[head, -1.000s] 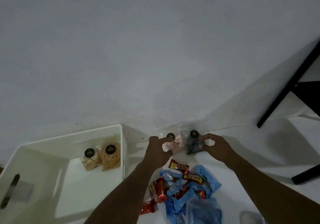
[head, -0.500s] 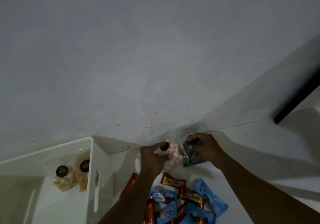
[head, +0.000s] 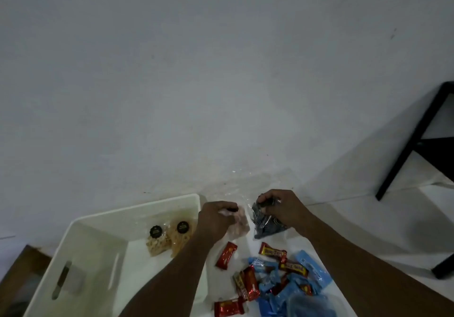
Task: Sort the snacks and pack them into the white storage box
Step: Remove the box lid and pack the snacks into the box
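Two clear bags are pinched by their tops: your left hand (head: 217,218) grips the pink-sweets bag (head: 239,223), your right hand (head: 280,208) the dark-snack bag (head: 266,226). Thin film (slippery, I'd judge) could slide free before the white storage box (head: 137,210) at 9 o'clock.

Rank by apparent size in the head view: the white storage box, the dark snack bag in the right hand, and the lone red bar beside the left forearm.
1. white storage box, clearly largest.
2. dark snack bag, partly hidden by the right hand.
3. lone red bar, smallest, though not by much.
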`<state>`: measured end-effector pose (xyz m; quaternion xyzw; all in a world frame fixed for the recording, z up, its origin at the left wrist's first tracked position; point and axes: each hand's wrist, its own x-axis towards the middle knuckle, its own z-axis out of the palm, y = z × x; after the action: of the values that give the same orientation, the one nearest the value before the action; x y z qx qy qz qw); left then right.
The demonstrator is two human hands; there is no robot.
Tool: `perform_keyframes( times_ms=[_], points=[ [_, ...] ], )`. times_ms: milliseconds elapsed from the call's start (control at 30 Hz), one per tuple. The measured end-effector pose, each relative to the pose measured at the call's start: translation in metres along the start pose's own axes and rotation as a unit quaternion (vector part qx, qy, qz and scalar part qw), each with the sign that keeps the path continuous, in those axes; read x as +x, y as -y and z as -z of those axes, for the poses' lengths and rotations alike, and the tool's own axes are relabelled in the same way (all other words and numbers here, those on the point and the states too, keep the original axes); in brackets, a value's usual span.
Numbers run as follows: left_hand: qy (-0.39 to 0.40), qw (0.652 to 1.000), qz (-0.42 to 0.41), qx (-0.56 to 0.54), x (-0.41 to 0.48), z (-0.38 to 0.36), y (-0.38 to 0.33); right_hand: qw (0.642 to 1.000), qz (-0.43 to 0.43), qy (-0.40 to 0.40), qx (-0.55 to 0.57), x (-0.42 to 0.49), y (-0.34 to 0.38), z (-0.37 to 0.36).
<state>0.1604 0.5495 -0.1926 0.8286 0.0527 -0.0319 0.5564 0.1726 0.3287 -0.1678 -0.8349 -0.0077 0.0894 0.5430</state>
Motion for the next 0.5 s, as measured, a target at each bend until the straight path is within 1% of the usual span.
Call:
perform_keyframes(
  times_ms=[67, 200, 333, 400, 500],
  points=[
    [-0.003, 0.999, -0.038, 0.023, -0.013, 0.043, -0.014, 1.0, 0.019, 0.009, 0.0, -0.009, 0.039, -0.021],
    [-0.01, 0.997, -0.069, 0.042, -0.039, 0.133, -0.022, 0.998, 0.055, 0.039, 0.012, -0.021, 0.103, -0.075],
    [-0.038, 0.998, -0.037, 0.046, -0.064, 0.205, 0.01, 0.995, 0.067, 0.067, -0.004, -0.028, 0.132, -0.141],
    [-0.047, 0.998, -0.015, 0.046, -0.073, 0.227, 0.035, 0.995, 0.057, 0.072, -0.026, -0.027, 0.133, -0.176],
    [-0.045, 0.998, 0.016, 0.042, -0.074, 0.243, 0.079, 0.995, 0.029, 0.071, -0.062, -0.023, 0.115, -0.222]
  ],
)
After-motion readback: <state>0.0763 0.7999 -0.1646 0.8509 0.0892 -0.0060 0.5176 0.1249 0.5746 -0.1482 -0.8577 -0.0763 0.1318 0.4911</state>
